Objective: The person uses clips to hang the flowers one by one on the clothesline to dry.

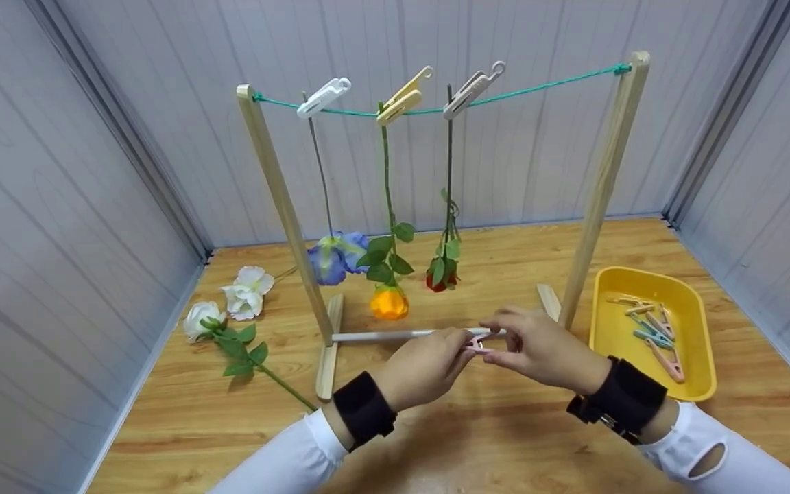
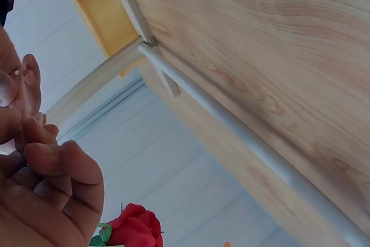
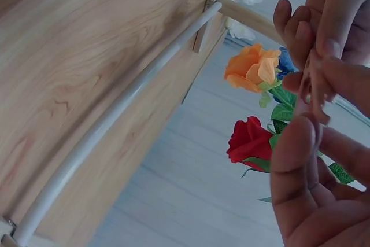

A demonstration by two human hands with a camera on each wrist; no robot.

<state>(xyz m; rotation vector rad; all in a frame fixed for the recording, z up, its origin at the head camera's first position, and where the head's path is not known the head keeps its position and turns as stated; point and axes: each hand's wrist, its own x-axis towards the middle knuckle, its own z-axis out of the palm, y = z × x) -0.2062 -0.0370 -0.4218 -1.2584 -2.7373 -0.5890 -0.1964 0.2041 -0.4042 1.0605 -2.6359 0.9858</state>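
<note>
Three flowers (image 1: 389, 300) up on the string (image 1: 518, 90), two white flowers (image 1: 247, 291) left on the table — left hand (image 1: 422, 367) and right hand (image 1: 539, 346) both pinching one pink peg (image 1: 477, 344).

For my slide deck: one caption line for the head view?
Both hands pinch a pink clothespin before a rack with three flowers hanging.
</note>
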